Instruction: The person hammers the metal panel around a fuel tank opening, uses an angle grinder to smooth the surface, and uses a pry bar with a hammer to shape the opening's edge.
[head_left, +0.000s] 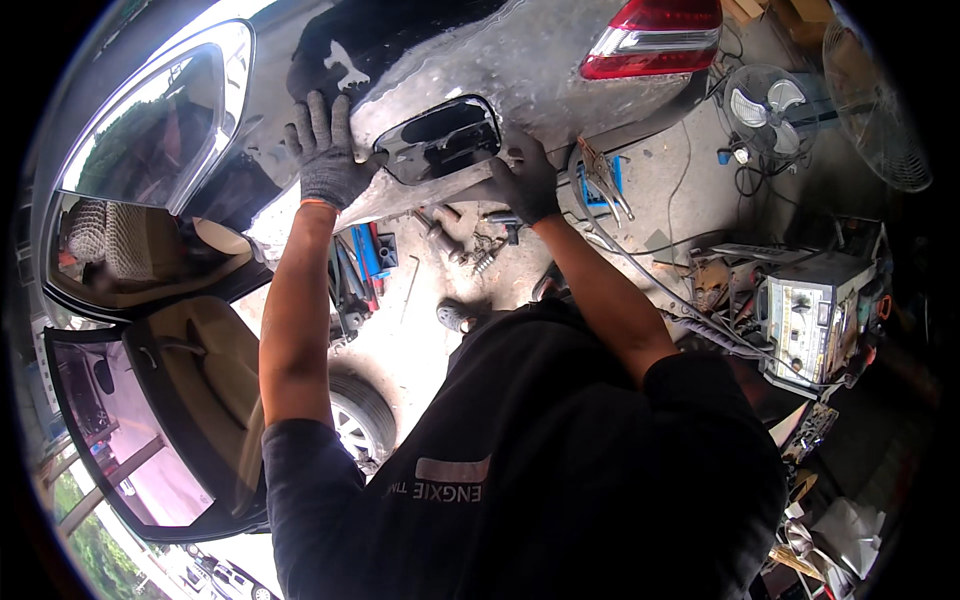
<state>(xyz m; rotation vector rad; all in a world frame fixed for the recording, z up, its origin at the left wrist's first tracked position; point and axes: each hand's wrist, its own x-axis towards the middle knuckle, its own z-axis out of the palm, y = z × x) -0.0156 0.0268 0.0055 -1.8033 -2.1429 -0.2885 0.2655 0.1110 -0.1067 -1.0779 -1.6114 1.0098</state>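
My left hand (328, 155), in a grey knit glove, lies flat with fingers spread on the bare, patchy rear side panel (540, 45) of a dark car. Its thumb points toward a rounded dark recess (440, 140) in the panel, which looks like the fuel filler opening. My right hand (527, 182), gloved too, rests at the panel's lower edge just right of that recess, thumb and fingers apart; neither hand holds anything. Locking pliers (603, 178) hang near the panel's edge to the right of my right hand. A red and clear tail light (655, 40) sits farther right.
Below the panel, tools including a blue and red tool (370, 262) and a dark power tool (510, 222) lie on the concrete. A wheel (362, 415) stands near my left arm, beside an open car door (195, 400). On the right are a fan (770, 108), cables and a boxy machine (800, 320).
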